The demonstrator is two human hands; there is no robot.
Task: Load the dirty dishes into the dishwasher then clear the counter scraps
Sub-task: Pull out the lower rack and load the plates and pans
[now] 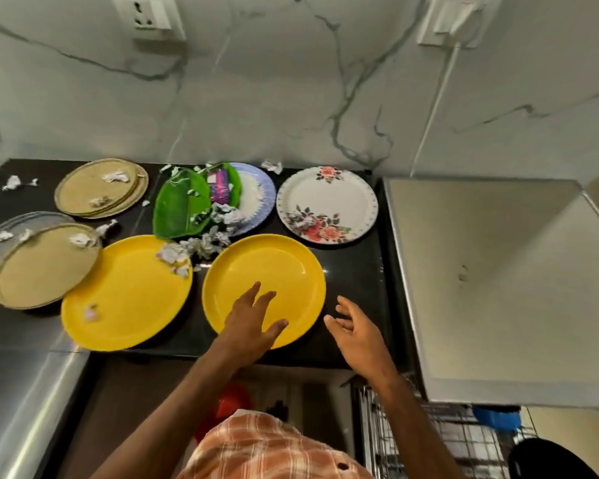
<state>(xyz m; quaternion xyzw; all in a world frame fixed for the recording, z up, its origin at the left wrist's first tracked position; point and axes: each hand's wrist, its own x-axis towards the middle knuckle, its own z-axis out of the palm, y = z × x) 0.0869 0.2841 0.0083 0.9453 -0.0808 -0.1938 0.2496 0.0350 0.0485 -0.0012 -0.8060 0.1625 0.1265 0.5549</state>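
Two yellow plates lie at the front of the dark counter (353,271). My left hand (253,323) is spread flat over the near rim of the right yellow plate (274,267). My right hand (357,330) hovers open just right of that plate, palm turned inward. The left yellow plate (125,299) carries paper scraps (177,257). Behind stand a floral plate (327,205), a blue-rimmed plate (256,198) with a green leaf plate (180,209) on it, and tan plates (101,188). The dishwasher rack (440,440) shows at the lower right.
More tan plates (42,267) overlap a grey plate (0,250) at the left edge. Crumpled paper (13,183) lies at the back left. A steel surface (491,271) adjoins the counter's right side. A white cable (436,105) hangs down the marble wall.
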